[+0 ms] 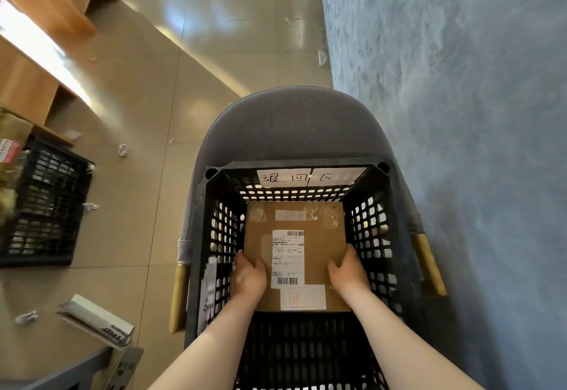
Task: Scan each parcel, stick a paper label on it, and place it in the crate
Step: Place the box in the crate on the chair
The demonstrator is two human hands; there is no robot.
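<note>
Flat brown cardboard parcel (319,236) sits inside the black perforated plastic crate (395,236), toward the far wall, top face up. Left hand (249,277) grips the parcel's near-left edge, thumb on top and fingers curled under. Right hand (348,273) grips the near-right edge the same way. Cannot tell whether the parcel rests on the crate floor or hangs just above it; its underside is hidden.

White printed shipping label (287,259) runs down the middle of the parcel's top, barcodes at both ends. Small white paper label with red marking (306,297) is stuck at the near edge, just beside the shipping label's lower corner; the red writing is too blurred to read. Strips of clear tape cross the far edge of the parcel.

Crate stands on the seat of a grey upholstered chair with wooden legs (276,119). White handwritten paper sign (310,177) is fixed along the crate's far rim.

Second black plastic crate (46,205) stands on the beige tiled floor (138,205) at left, holding packages. Crumpled bits of white paper lie scattered on the floor.
</note>
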